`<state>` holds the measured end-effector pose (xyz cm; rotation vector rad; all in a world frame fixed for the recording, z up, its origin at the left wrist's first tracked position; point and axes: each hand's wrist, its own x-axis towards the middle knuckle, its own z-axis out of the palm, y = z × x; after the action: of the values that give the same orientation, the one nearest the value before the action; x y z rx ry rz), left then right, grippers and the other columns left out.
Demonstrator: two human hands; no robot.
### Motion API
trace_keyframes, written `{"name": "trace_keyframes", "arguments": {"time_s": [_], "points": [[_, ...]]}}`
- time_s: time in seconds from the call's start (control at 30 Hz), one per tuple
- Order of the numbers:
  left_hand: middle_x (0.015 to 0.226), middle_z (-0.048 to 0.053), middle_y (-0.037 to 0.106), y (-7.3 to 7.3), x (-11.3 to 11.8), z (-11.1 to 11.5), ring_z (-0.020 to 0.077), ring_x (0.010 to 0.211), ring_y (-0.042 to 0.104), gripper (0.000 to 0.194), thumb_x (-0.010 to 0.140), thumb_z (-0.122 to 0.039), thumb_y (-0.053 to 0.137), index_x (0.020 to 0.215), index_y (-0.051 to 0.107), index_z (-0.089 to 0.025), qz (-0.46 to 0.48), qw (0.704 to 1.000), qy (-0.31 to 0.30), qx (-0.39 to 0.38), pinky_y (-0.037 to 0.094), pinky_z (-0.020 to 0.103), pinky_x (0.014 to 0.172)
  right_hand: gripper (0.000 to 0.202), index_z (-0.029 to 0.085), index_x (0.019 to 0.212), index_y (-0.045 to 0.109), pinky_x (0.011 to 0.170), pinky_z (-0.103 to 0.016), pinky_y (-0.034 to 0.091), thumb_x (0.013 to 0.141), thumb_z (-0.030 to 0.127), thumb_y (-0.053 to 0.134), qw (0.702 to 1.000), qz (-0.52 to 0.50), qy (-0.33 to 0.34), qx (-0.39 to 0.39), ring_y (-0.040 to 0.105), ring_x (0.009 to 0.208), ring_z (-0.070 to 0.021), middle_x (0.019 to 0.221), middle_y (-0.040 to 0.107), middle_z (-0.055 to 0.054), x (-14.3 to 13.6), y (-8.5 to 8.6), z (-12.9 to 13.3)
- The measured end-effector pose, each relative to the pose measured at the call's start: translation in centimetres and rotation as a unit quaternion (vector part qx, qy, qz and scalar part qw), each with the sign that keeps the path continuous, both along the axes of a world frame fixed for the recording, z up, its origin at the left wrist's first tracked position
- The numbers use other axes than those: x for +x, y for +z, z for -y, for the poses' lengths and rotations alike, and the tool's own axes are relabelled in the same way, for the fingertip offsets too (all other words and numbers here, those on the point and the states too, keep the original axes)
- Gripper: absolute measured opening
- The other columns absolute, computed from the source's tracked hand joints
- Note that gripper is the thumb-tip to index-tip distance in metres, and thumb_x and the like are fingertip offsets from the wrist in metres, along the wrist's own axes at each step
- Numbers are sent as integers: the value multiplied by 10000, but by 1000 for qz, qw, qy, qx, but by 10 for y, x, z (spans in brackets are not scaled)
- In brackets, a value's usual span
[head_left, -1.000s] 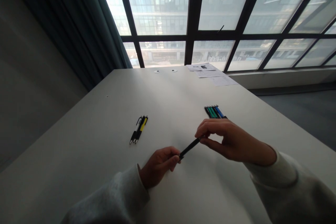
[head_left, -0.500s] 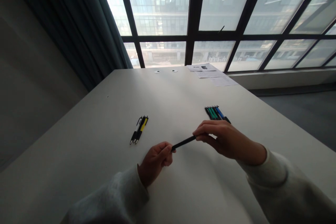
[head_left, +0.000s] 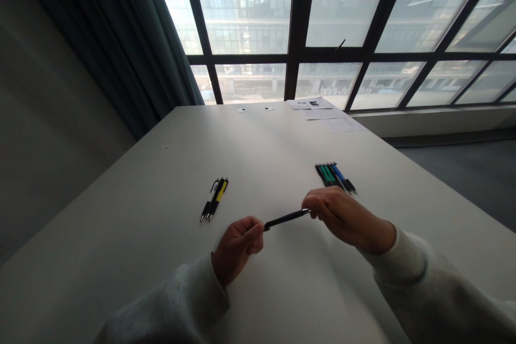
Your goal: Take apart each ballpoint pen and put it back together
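Left grip and right grip are narrowly pinching the pen above the surface, while three pens are already lying grouped at its ten o'clock, a row at two

The left hand grips one end of a black pen above the desk; the right hand touches its tip, which points between two and three o'clock. From it, three pens lie toward ten o'clock, green and blue pens between one and two, papers at one.
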<state>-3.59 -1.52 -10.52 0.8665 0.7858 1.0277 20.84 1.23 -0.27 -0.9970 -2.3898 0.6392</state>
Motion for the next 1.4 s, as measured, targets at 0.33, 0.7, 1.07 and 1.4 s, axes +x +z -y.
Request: {"name": "trace_keyframes", "arguments": {"time_s": [0.33, 0.7, 1.07, 1.4], "points": [[442, -87, 403, 3, -1, -1, 45, 434, 311, 429, 745, -466, 784, 645, 500, -161, 20, 1000, 12, -5, 210, 243, 502, 243, 171, 846, 594, 556, -248, 396, 981, 357, 514, 1000, 12, -3, 13, 523, 570, -126, 659, 610, -17, -1, -3, 1], [450, -91, 402, -3, -7, -4, 47, 449, 305, 405, 761, -444, 781, 669, 506, -161, 33, 999, 30, -4, 213, 243, 513, 239, 170, 960, 596, 570, -235, 412, 957, 407, 566, 999, -27, -8, -15, 537, 611, -124, 733, 628, -17, -4, -7, -1], [472, -84, 435, -2, -8, -3, 46, 465, 340, 352, 750, -403, 802, 711, 559, -151, 45, 998, 47, -11, 233, 229, 516, 368, 180, 799, 551, 564, -248, 351, 1021, 439, 413, 999, -28, -24, -32, 462, 566, -119, 636, 536, 7, -8, -6, 1], [514, -63, 514, 3, -7, -1, 52, 485, 429, 340, 652, -382, 872, 820, 691, -149, 38, 995, 92, 2, 304, 213, 529, 496, 195, 606, 416, 548, -265, 292, 1036, 435, 353, 998, -13, -39, -44, 382, 474, -92, 515, 416, 43, -16, -23, -1]]}}
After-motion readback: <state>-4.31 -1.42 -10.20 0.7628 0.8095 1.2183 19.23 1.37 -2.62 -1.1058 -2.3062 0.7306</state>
